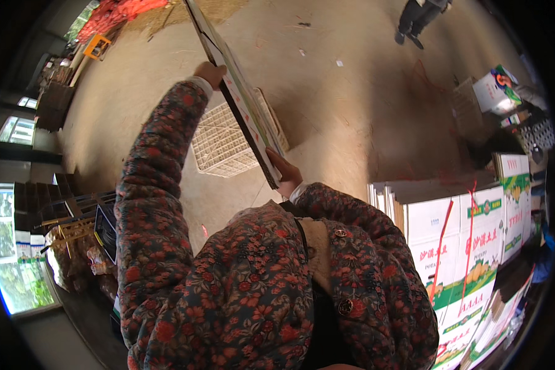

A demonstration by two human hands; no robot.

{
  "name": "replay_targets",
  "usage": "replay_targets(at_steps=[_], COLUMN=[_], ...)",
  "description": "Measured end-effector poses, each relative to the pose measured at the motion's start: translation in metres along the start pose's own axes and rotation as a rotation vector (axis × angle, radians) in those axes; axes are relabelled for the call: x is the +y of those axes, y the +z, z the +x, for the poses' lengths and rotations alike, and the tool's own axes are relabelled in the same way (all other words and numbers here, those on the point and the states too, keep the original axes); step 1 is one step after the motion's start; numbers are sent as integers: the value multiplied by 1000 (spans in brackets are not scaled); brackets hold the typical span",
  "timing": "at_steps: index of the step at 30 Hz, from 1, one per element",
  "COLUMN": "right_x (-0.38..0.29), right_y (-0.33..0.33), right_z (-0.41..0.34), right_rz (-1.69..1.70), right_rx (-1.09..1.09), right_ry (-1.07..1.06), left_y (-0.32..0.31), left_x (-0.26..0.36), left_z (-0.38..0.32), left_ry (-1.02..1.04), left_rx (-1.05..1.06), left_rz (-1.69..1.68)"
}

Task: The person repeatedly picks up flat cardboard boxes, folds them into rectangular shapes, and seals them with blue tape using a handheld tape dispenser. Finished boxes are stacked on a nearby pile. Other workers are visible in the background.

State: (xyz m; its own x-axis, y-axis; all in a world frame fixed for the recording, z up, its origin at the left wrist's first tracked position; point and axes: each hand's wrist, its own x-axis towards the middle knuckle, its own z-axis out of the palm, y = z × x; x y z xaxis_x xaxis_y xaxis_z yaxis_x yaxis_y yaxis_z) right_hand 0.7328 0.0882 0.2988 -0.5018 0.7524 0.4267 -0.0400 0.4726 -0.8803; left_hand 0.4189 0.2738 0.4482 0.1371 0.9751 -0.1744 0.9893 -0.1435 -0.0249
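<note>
Both my hands grip a flattened cardboard carton (243,99), seen nearly edge-on with a white printed face. My left hand (210,75) holds its edge toward the upper end. Lower down, my right hand (284,173) grasps the near end, the thumb lying along the board. Behind and below the carton, a cream plastic crate (222,138) with lattice walls stands on the concrete floor (323,115). The carton hides part of that crate, and the carton's far end runs out of the top of the view.
Bundled printed potato cartons (453,240) with red straps stand at my right. Farther right is a white box (495,92). Another person (418,21) stands at the upper right. An orange crate (97,46) and red mesh bags (120,16) lie at the upper left.
</note>
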Motion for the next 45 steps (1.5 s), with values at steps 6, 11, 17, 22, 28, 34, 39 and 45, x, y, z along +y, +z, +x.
replay_targets(at_steps=[6,11,17,22,28,34,39,45], right_x=[52,65,24,27,39,13,8,15], right_y=[23,9,24,90,100,93,75,23], right_z=[-4,43,167,210,197,214,240,298], right_rz=[-98,76,454,57,146,-489,-850,-945], right_rx=[-475,-676,-742,-420,-361,-327,-267,-145], right_ry=[313,368,464,456,578,502,251,407], left_y=[105,139,112,136,149,151,176,119], left_x=[-36,-69,-81,-90,-144,-191,-224,-209], left_z=[-12,-9,-18,-8,-5,-18,-25,-187], left_ry=[-529,-825,-754,-644,-686,-629,-464,-155], left_rx=[143,140,165,228,408,122,235,238], left_rz=[-464,-1242,-1351,-1483,-1392,-1632,-1419,-842])
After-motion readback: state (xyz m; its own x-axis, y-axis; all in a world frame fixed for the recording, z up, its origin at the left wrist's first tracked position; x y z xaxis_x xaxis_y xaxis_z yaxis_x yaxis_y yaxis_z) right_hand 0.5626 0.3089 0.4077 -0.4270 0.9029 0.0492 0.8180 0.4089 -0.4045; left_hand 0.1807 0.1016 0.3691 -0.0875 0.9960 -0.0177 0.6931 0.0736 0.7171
